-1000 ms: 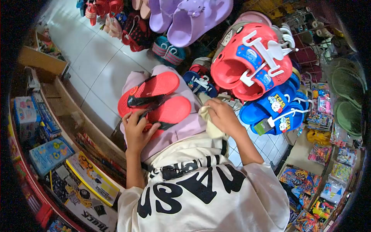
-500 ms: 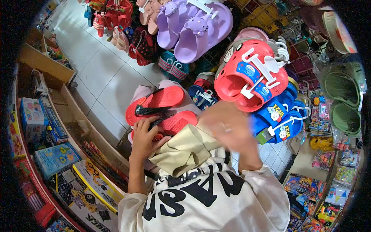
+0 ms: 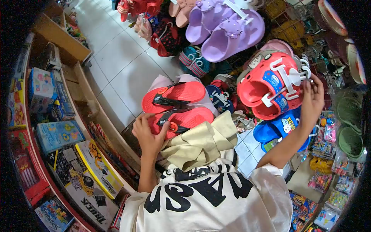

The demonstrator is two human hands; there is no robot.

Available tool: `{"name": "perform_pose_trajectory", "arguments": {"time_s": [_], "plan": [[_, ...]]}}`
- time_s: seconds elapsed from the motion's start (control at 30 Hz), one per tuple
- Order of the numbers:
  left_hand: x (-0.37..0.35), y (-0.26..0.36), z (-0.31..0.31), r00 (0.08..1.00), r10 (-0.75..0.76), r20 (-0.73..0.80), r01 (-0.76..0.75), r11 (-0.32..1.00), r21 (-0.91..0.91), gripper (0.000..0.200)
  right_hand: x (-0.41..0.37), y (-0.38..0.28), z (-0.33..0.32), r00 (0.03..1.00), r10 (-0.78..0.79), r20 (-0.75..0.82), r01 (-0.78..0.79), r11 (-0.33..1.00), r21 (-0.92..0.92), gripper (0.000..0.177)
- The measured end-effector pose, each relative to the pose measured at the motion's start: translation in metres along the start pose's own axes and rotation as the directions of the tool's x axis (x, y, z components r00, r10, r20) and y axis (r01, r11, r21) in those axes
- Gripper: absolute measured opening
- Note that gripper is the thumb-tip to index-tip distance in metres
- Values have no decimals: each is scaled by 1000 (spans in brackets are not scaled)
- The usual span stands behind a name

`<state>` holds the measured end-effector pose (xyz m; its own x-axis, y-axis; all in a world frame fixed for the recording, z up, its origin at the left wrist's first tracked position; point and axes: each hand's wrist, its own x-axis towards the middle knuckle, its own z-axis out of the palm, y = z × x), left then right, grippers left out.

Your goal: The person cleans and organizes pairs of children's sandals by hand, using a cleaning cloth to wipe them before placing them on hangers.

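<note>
A pair of red flip-flops with black straps lies side by side above my lap, over pale lilac cloth. My left hand grips the heel end of the nearer one, thumb on top. Bunched khaki cloth lies against the flip-flops and partly covers the nearer one. On the right, red clogs hang with blue labels and a white plastic hanger. My right hand is raised beside them, its fingers closed at the hanger's hook end; the exact grip is partly hidden.
Lilac clogs hang at the top, and blue slippers hang below the red clogs. Boxed toys fill a wooden shelf on the left. Green clogs in plastic hang at far right. White floor tiles show between.
My right hand has moved from beside the khaki cloth up and right to the red clogs' hanger. The view has shifted, while my left hand stays at the flip-flops.
</note>
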<state>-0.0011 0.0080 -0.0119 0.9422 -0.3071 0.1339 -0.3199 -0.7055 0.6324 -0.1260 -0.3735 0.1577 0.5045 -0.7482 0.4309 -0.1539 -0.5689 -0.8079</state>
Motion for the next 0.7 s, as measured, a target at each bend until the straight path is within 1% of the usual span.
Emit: {"name": "perform_pose_trajectory", "arguments": {"time_s": [0.03, 0.07, 0.1, 0.13, 0.17, 0.2, 0.3, 0.33, 0.43, 0.5, 0.57, 0.6, 0.63, 0.67, 0.7], "plan": [[0, -2, 0, 1000, 4, -1, -4, 1000, 3, 45, 3, -1, -1, 1000, -20, 17, 20, 999, 41, 23], [0, -3, 1, 1000, 3, 25, -4, 1000, 18, 44, 7, -3, -2, 1000, 7, 14, -8, 999, 46, 23], [2, -7, 0, 998, 21, 53, -18, 999, -50, 44, 10, -6, -1, 999, 35, 9, -36, 998, 48, 23], [5, -12, 0, 996, 41, 81, -31, 992, -121, 44, 14, -4, -4, 1000, 16, 19, -17, 997, 78, 22], [8, -17, 0, 992, 63, 107, -41, 980, -194, 45, 15, -5, -5, 997, 49, -64, -41, 993, 114, 22], [10, -21, 1, 990, 75, 118, -46, 971, -235, 55, 17, -4, -5, 997, 14, -69, -6, 994, 113, 21], [28, -10, -14, 963, 147, 226, -130, 988, -89, 62, 15, -7, 5, 990, -79, -119, 90, 992, 90, 20], [34, -13, -18, 934, 175, 312, -141, 982, -128, 70, 13, -9, 9, 985, -108, -138, 120, 989, 80, 20], [49, -9, -24, 877, 210, 432, -151, 974, -168, 76, 9, -17, 0, 986, -154, -62, 152, 988, -39, 20], [57, -12, -17, 870, 203, 449, -148, 977, -153, 79, 3, -28, -6, 939, -344, 21, 344, 930, -132, 19], [64, -17, -10, 853, 201, 482, -141, 977, -159, 81, -6, -40, -12, 853, -509, 114, 521, 819, -239, 18], [69, -21, -8, 838, 204, 506, -134, 976, -171, 82, -14, -47, -8, 850, -524, 51, 522, 826, -214, 16], [74, -25, -4, 823, 206, 530, -125, 975, -184, 83, -19, -57, -6, 805, -583, 114, 594, 794, -134, 16], [81, -28, 0, 844, 362, 395, -303, 930, -206, 79, -23, -67, -5, 749, -640, 172, 655, 754, -47, 16], [92, -29, 1, 815, 412, 407, -340, 909, -241, 77, -27, -76, 0, 684, -694, 223, 704, 709, 44, 16]]}}
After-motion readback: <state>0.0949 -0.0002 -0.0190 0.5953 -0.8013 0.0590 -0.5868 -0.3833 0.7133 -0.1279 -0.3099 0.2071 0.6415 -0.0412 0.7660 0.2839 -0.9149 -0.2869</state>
